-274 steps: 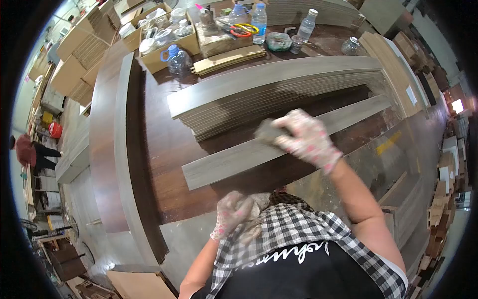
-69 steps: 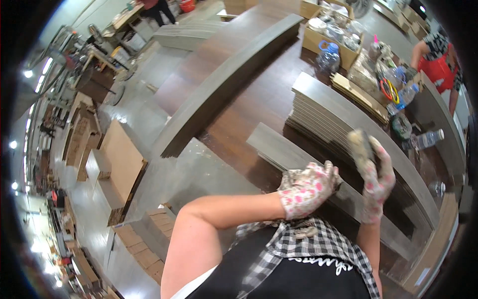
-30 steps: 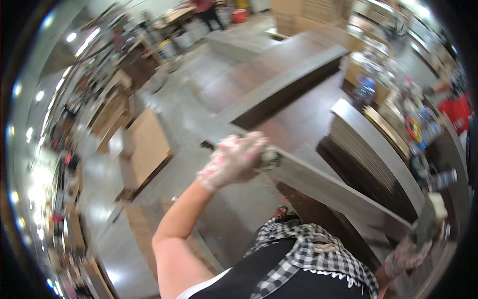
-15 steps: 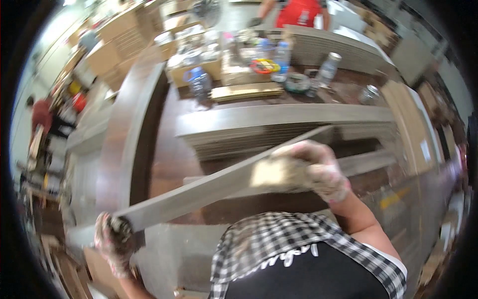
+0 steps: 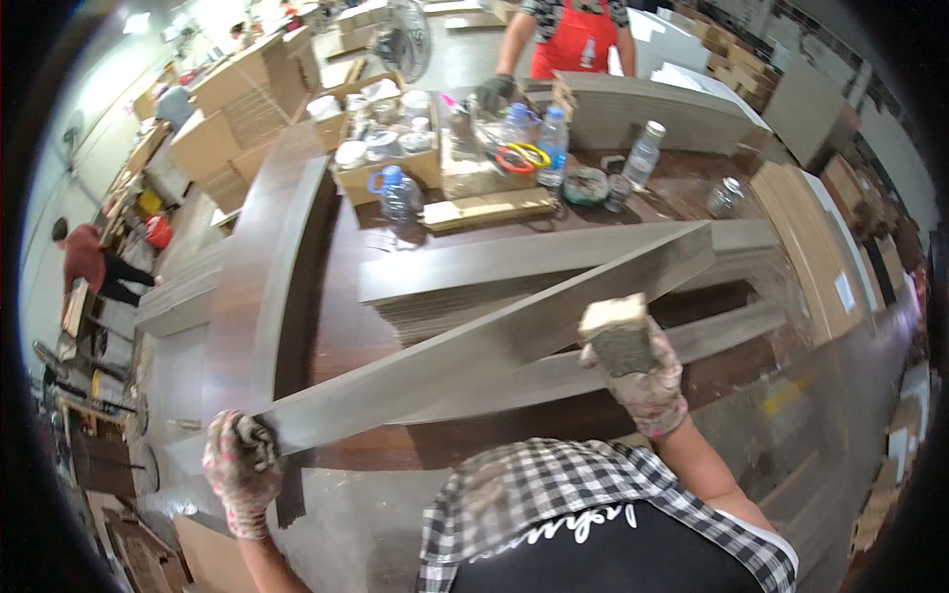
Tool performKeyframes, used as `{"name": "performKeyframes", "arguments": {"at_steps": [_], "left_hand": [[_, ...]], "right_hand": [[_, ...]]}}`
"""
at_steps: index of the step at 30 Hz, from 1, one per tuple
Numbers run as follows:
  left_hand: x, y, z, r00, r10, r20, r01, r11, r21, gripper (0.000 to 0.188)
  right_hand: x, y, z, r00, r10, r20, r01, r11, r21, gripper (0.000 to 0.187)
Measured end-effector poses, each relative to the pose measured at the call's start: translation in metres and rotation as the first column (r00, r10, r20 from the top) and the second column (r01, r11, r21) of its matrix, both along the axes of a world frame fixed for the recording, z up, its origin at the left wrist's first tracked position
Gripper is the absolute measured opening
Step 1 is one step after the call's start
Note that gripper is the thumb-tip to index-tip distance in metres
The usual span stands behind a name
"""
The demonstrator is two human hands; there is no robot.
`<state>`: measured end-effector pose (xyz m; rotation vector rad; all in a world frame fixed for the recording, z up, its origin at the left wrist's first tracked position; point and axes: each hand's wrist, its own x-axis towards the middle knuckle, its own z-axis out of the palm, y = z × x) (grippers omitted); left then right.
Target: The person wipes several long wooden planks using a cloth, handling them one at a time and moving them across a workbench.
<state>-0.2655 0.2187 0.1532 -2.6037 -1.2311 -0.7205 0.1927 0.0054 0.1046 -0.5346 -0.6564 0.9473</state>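
Observation:
A long grey board (image 5: 494,331) slants from lower left to upper right, tilted on its edge. My left hand (image 5: 240,469), in a stained glove, is closed round its lower left end; a dark patch shows at the fingers. In my right hand (image 5: 647,390), also gloved, a block-shaped sponge (image 5: 618,336) with a pale top and a dark grey side is gripped. This hand is in front of the board's right part, apart from it as far as I can see. Beyond the board lies a stack of similar grey boards (image 5: 474,265).
Across the brown table (image 5: 336,341) are a box of jars (image 5: 351,183), bottles (image 5: 643,156), a tape roll (image 5: 585,186) and scissors (image 5: 524,156). More boards (image 5: 287,257) stand at left, flat cartons (image 5: 806,252) at right. A person in a red apron (image 5: 583,40) works opposite.
My right hand has moved down and slightly right with the sponge, off the board's face. The board's far end has shifted right and up; my left hand still grips its near end.

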Motion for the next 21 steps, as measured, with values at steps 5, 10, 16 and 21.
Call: {"name": "performKeyframes", "arguments": {"at_steps": [5, 10, 16, 21], "left_hand": [[-0.005, 0.011, -0.029, 0.975, 0.071, 0.210, -0.064, 0.997, -0.040, 0.069], [-0.022, 0.017, -0.031, 0.870, 0.430, 0.241, -0.387, 0.899, -0.206, 0.059], [-0.037, 0.075, -0.060, 0.754, 0.656, 0.015, -0.628, 0.729, -0.273, 0.060], [-0.009, 0.098, -0.076, 0.705, 0.708, -0.039, -0.633, 0.605, -0.483, 0.052]], "right_hand": [[0.005, 0.067, 0.024, 0.997, 0.052, 0.054, -0.058, 0.991, 0.120, 0.052], [-0.017, 0.088, 0.025, 0.978, 0.207, 0.036, -0.210, 0.969, 0.128, 0.044], [-0.004, 0.092, 0.011, 0.994, 0.106, 0.033, -0.109, 0.987, 0.115, 0.040], [0.011, 0.087, 0.002, 0.999, -0.029, 0.021, 0.029, 1.000, 0.006, 0.043]]}}
